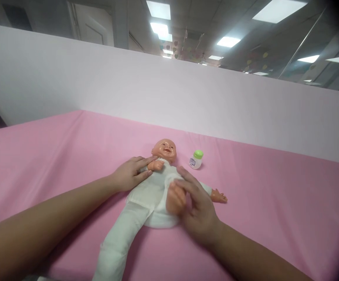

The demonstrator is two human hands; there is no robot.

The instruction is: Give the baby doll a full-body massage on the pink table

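Note:
A baby doll (154, 187) in white clothes lies on its back on the pink sheet (70, 148), head toward the white partition. My left hand (131, 171) rests flat, fingers stretched out, on the doll's shoulder and near arm. My right hand (195, 207) lies over the doll's belly, fingers extended along the white shirt beside a patch of bare orange belly. One doll hand (218, 196) sticks out to the right of my right hand. A small white bottle with a green cap (196, 159) stands just right of the doll's head.
A white partition (187, 89) runs along the far edge of the pink surface. Ceiling lights and a doorway show beyond it. The pink sheet spreads wide to the left and right of the doll.

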